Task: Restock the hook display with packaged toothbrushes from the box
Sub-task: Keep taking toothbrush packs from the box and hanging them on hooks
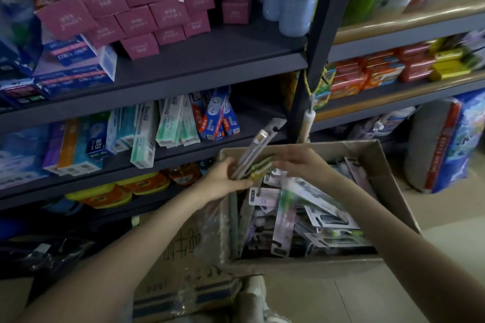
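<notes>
Plainly, the left hand (225, 181) grips a small bundle of packaged toothbrushes (258, 151) by their lower ends, fingers curled round them, so the packs fan upward over the far left corner of the cardboard box (388, 173). The right hand (301, 162) reaches across to the same bundle; its fingers are bent toward the packs at the far edge of the box, but whether they actually pinch one cannot be told. Many more packs (315, 215) lie jumbled inside the box, crossing each other at all angles.

These blister cards look light and fairly stiff, with a slick plastic face that would likely slide against its neighbours, so a loose fan could slip. The card's hang hole sits at the top end, visible on the tallest pack; holding near the middle or lower half should leave that hole free for a hook. No hook display is clearly visible; a cord (309, 86) hangs on the shelf upright (315, 47) beyond the box.
</notes>
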The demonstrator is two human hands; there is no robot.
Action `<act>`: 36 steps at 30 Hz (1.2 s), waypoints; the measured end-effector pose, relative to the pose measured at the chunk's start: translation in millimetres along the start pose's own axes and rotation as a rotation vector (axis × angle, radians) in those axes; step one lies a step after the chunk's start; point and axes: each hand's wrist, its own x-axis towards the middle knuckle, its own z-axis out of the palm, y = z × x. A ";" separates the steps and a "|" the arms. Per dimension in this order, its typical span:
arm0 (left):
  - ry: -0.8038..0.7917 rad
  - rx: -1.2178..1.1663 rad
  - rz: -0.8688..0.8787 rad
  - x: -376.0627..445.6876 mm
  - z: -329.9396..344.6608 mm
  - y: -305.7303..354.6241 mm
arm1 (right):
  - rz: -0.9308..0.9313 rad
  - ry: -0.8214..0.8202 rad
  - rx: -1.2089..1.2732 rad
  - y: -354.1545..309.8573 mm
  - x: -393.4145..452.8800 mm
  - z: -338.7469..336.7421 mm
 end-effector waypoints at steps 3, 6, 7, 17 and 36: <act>0.091 -0.047 -0.052 -3.2 -13.6 -12.8 | -0.055 0.045 -0.536 16.7 15.5 -2.5; 0.101 -0.028 -0.083 -1.9 -16.5 -22.4 | -0.198 -0.039 -0.710 19.4 30.8 4.2; 0.093 -0.007 -0.077 -1.5 -16.1 -23.8 | -0.233 -0.029 -0.682 18.9 35.5 5.0; 0.026 -0.062 -0.097 2.9 -6.1 -29.0 | 0.287 -0.076 -0.878 67.9 22.3 -3.7; 0.116 -0.070 0.091 -45.5 -91.3 -104.2 | 0.279 -0.430 -1.120 31.1 -12.6 98.3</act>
